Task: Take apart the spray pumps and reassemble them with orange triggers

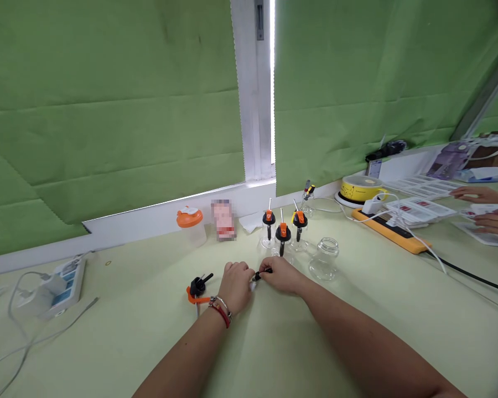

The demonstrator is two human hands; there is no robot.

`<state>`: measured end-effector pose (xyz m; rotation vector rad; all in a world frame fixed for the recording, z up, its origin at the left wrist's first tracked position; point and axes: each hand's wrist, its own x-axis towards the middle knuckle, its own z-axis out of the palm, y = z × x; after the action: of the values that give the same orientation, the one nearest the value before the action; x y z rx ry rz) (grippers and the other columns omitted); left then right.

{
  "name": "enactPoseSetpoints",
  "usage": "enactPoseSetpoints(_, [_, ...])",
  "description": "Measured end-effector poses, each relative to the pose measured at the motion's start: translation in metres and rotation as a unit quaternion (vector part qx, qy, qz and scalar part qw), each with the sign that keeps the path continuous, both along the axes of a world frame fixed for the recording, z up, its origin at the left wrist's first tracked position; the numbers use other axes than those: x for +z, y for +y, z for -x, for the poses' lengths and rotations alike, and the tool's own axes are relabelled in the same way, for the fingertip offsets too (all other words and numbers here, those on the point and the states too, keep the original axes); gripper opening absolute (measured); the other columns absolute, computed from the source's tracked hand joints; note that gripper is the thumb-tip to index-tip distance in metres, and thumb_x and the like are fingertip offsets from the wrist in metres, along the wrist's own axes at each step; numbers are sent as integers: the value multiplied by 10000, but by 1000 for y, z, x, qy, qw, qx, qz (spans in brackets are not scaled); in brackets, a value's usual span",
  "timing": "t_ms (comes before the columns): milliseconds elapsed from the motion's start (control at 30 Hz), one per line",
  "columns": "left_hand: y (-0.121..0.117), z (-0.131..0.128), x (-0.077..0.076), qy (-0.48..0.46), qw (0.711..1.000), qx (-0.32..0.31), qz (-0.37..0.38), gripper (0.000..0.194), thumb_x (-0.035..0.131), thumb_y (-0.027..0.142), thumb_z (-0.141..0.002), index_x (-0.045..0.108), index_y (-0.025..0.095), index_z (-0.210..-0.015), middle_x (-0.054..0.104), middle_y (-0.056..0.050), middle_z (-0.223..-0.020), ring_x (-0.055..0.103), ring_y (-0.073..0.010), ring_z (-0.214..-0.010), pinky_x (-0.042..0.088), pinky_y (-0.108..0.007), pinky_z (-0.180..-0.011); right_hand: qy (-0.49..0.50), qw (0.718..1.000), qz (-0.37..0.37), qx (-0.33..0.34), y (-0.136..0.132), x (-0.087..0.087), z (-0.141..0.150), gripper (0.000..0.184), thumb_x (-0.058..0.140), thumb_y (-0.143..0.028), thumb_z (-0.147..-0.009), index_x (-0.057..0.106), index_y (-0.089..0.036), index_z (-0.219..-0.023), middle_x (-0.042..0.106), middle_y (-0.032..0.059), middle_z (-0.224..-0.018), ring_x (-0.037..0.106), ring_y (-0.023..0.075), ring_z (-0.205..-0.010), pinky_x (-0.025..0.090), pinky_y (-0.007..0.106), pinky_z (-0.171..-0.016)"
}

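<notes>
Close together over the table, my two hands meet at a small black tube-shaped piece (257, 276) with a whitish end. My right hand (281, 275) pinches its black end. The fingers of my left hand (235, 286) are curled at the whitish end and partly hide it. Left of my left hand lies a black lid with an orange strap (198, 286) and a thin straw. Beyond my right hand stand clear glass jars with black-and-orange lids (283, 232) and upright straws. To their right is an open clear glass jar (325, 260).
An orange-lidded cup (191, 225) and a blurred pink pack (223, 220) stand by the wall. A white power strip (68, 287) lies left; an orange power strip (392, 231) with cables lies right, near a yellow pot (359, 189). Another person's hands (496, 221) rest on cards at far right.
</notes>
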<state>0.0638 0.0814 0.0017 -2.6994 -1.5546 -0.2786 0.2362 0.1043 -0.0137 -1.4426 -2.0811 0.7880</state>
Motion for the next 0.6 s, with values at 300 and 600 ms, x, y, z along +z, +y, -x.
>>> enactPoseSetpoints(300, [9, -7, -12, -16, 1000, 12, -2, 205, 487, 154, -776, 676, 192, -708, 618, -51, -772, 519, -178, -779, 283, -341, -757, -66, 997, 16, -22, -5, 30, -16, 125, 565, -244, -743, 671, -184, -770, 681, 41, -789, 588, 158, -717, 378, 230, -588])
enactPoseSetpoints(600, [14, -12, -7, 5, 1000, 11, -8, 198, 491, 176, -768, 661, 180, -667, 606, -64, -745, 516, -187, -767, 285, -353, -765, -124, 990, 36, 54, -16, 28, -14, 95, 651, -207, -690, 651, -196, -784, 650, 26, -858, 559, 154, -766, 327, 217, -592])
